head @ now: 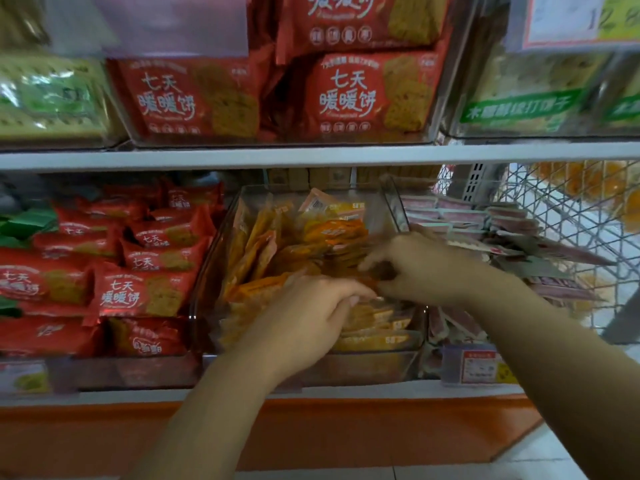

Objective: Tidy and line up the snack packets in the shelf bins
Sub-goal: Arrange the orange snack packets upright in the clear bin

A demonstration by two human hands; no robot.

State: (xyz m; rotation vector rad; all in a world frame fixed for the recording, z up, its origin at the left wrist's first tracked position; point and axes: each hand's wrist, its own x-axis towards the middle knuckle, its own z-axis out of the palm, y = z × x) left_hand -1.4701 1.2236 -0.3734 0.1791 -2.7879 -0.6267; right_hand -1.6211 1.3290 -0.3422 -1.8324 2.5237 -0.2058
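A clear plastic bin (391,206) on the lower shelf holds several orange snack packets (332,233), some upright at the left, some stacked flat at the front. My left hand (304,317) lies palm down on the front packets, fingers curled onto them. My right hand (412,268) reaches in from the right with fingertips pinched on an orange packet (372,271) in the middle of the bin. The two hands almost touch. The image is blurred, so the grip itself is unclear.
Red biscuit packets (142,292) fill the bin to the left. Pink-and-white packets (512,237) fill the bin to the right, beside a wire basket (568,216). The upper shelf (311,155) carries red packets (346,95) and green packets (519,105). A price tag (478,365) hangs at the shelf front.
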